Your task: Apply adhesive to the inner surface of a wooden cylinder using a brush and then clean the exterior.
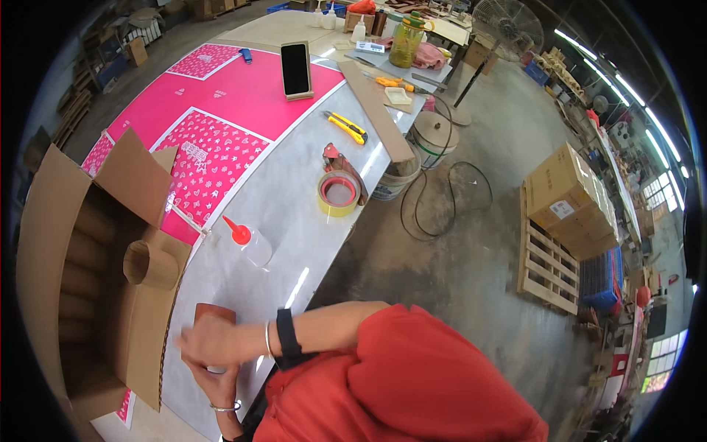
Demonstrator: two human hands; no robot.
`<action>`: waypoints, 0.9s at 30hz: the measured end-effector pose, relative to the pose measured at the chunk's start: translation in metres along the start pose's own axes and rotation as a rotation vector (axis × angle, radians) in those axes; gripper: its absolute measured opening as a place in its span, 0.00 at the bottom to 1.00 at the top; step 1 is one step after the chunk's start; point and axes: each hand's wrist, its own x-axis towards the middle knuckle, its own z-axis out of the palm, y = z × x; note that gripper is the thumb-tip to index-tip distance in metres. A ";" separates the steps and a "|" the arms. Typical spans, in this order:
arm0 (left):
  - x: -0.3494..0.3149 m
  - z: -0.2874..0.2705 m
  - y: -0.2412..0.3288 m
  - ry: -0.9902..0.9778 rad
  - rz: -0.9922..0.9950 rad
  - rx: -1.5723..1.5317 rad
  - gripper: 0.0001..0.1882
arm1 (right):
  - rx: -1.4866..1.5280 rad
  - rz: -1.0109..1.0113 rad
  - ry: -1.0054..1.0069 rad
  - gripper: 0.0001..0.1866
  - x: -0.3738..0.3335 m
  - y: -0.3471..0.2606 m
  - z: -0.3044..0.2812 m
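Note:
My right hand [210,340], with a black wristband and a thin bangle, wraps around a short brown cardboard tube [215,312] at the near edge of the white table [294,214]. My left hand [219,384] holds the same tube from below. Both hands are motion-blurred. Just to the left stands an open cardboard box [44,243] with several brown tubes stacked inside. Another open-ended tube [151,264] lies on the box's flap, a little above my hands.
A clear squeeze bottle with a red nozzle [249,241], a yellow tape roll [339,194], a red tape dispenser [335,158], a yellow utility knife [346,127], a phone [296,68] and a wooden plank [377,110] lie on the table beside pink printed sheets [221,110]. A pallet of boxes [567,199] stands on the floor.

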 end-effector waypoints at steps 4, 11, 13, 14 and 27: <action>-0.005 0.003 -0.002 0.032 -0.056 -0.004 0.48 | -0.081 0.002 0.178 0.10 0.000 0.016 0.016; -0.013 -0.001 -0.010 0.048 -0.194 -0.195 0.47 | -0.083 0.212 0.079 0.12 0.002 0.036 0.008; -0.014 0.002 -0.021 0.035 -0.221 -0.186 0.46 | -0.078 0.202 0.114 0.11 0.001 0.036 0.006; -0.014 0.002 -0.026 0.019 -0.247 -0.178 0.46 | -0.075 0.194 0.150 0.10 0.001 0.035 0.005; -0.010 -0.002 -0.011 0.089 -0.209 -0.043 0.53 | -0.260 0.105 0.111 0.07 -0.010 0.053 -0.002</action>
